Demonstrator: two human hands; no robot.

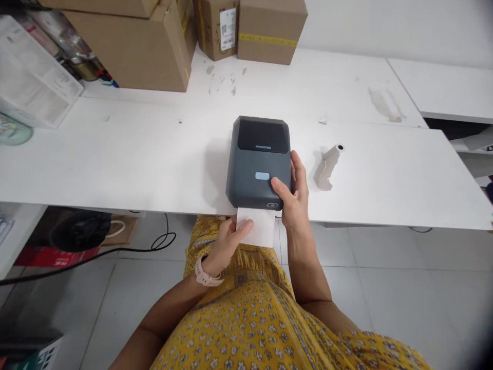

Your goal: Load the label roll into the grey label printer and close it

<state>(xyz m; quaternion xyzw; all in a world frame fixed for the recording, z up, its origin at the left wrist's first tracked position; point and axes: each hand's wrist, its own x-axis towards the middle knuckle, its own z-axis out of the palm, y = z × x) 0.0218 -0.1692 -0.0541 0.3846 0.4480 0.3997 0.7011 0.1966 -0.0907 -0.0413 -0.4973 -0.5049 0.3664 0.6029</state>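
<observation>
A dark grey label printer (262, 164) with a black upper panel and a light blue button sits at the front edge of the white table. White label paper (260, 236) sticks out of its front, over the table's edge. My left hand (231, 236) pinches this paper, thumb on top and fingers beneath. Around the printer's right front side, my right hand (295, 195) is closed, with the thumb on the top face near the button and the fingers along the side. To the right lies a small paper roll (329, 164) with a torn, curling end.
Cardboard boxes (271, 31) stand along the back of the white table (154, 154). A clear plastic container (38, 77) and a pale green object (13, 131) are at the far left. A black cable (134, 250) runs below the table on the left.
</observation>
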